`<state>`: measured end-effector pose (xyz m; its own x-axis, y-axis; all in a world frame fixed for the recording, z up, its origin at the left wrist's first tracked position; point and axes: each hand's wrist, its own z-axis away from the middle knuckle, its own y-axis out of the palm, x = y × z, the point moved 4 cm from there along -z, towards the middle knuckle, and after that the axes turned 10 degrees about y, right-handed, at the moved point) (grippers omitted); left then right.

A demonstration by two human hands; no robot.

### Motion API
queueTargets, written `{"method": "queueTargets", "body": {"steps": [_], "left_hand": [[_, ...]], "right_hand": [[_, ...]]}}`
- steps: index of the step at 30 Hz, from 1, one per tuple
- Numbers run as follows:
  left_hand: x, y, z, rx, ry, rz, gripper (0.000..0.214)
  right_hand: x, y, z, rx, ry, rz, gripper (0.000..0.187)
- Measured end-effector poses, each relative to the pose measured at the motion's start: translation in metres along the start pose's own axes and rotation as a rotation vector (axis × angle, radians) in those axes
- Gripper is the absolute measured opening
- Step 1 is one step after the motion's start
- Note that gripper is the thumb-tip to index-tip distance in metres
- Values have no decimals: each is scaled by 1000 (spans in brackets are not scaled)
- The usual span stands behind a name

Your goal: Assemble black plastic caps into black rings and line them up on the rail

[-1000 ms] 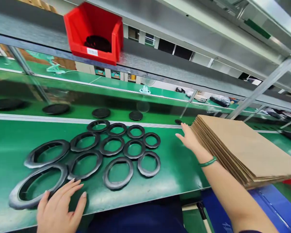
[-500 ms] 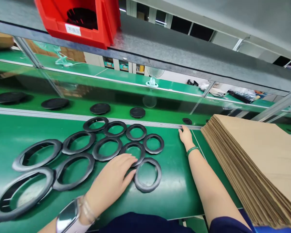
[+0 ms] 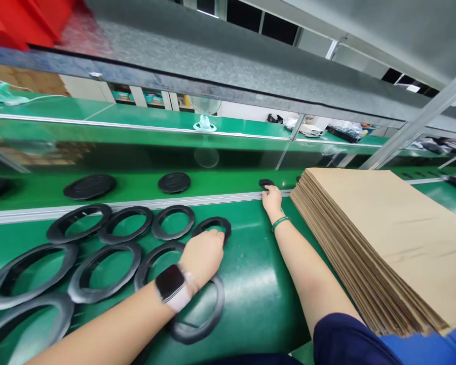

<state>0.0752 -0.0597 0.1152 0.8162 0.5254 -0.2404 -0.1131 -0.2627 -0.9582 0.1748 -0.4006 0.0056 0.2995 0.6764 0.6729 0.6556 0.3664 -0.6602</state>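
Several black rubber rings (image 3: 123, 230) lie in rows on the green bench (image 3: 251, 284). My left hand (image 3: 205, 253), with a dark smartwatch on its wrist, rests over the rings, and its fingers curl onto the rightmost ring of the back row (image 3: 215, 224). My right hand (image 3: 271, 200), with a green bracelet, reaches across the metal rail. Its fingertips close on a small black disc (image 3: 266, 183) on the belt behind. The stack of cardboard sheets (image 3: 383, 238) lies just right of that arm.
Two larger black discs (image 3: 89, 186) (image 3: 174, 181) sit on the green conveyor belt beyond the rail (image 3: 137, 204). A grey shelf (image 3: 213, 66) hangs overhead, with a red bin (image 3: 19, 23) at its left. A slanted metal post (image 3: 414, 121) rises at the right.
My left hand moved from the near rings to the rightmost back ring. My right hand stretched forward from the bench to the small disc on the belt. The view swung right.
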Motion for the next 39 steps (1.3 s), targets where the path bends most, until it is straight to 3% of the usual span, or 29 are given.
{"method": "queueTargets", "body": {"steps": [3, 6, 8, 11, 16, 19, 22, 26, 29, 33, 39], "left_hand": [[18, -10, 26, -34, -100, 220, 24], [42, 1, 64, -118, -329, 904, 28], [53, 17, 85, -159, -456, 1237, 27], [65, 33, 103, -171, -565, 1312, 27], [73, 38, 105, -133, -629, 1296, 32], [70, 36, 105, -133, -636, 1361, 35], [67, 33, 105, -146, -623, 1352, 35], [65, 32, 106, -207, -615, 1364, 40], [64, 34, 105, -257, -615, 1349, 44], [63, 35, 106, -346, -577, 1284, 54], [63, 36, 110, -355, -623, 1154, 60]], "right_hand": [[-5, -3, -28, -24, -2, -11, 34], [-7, 3, -52, 15, -18, -33, 30], [-9, 9, -64, 60, -20, -52, 19], [-10, 14, -75, 109, -21, -92, 6], [2, 1, -67, 53, -18, -183, 8], [28, -11, -37, -30, -20, -250, 4], [77, -24, 21, -46, -68, -338, 9], [165, -48, 120, 138, -309, -528, 6], [212, -57, 181, 287, -480, -582, 6], [222, -48, 222, 354, -660, -538, 15], [209, -32, 233, 370, -767, -487, 16]]}}
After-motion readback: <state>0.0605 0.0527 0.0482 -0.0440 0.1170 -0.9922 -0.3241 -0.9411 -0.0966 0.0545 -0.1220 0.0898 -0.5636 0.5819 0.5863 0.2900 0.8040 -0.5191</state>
